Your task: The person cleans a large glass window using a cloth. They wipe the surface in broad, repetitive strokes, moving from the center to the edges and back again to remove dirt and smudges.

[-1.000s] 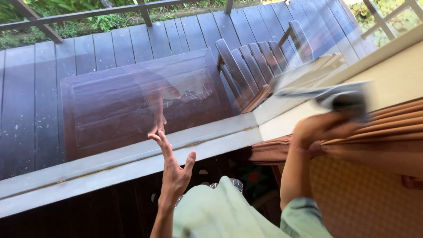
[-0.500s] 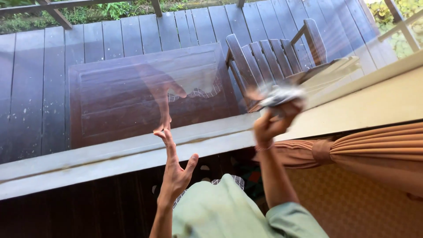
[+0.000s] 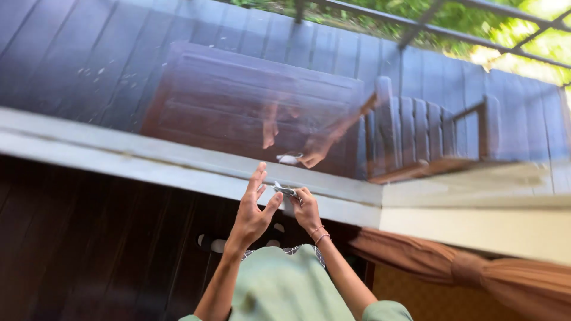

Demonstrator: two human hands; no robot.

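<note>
I face a glass window [image 3: 196, 89] with a white frame [image 3: 148, 160]. My left hand [image 3: 253, 208] is raised with its fingers spread, close to the frame and holding nothing. My right hand [image 3: 306, 208] is right beside it, pinching a small crumpled grey-white wad of paper or cloth [image 3: 285, 190] between its fingertips. The wad lies between the two hands, near the left thumb. Both hands are mirrored faintly in the glass.
Through the glass I see a wooden deck with a brown table [image 3: 250, 101], a slatted wooden chair [image 3: 422, 131] and a railing [image 3: 452, 24] with greenery behind. A tied orange curtain [image 3: 476, 267] hangs at the lower right. Dark wood panelling [image 3: 89, 238] lies below the frame.
My right hand has come left and down from the right side of the glass to meet the left hand. The view has tilted and shifted left.
</note>
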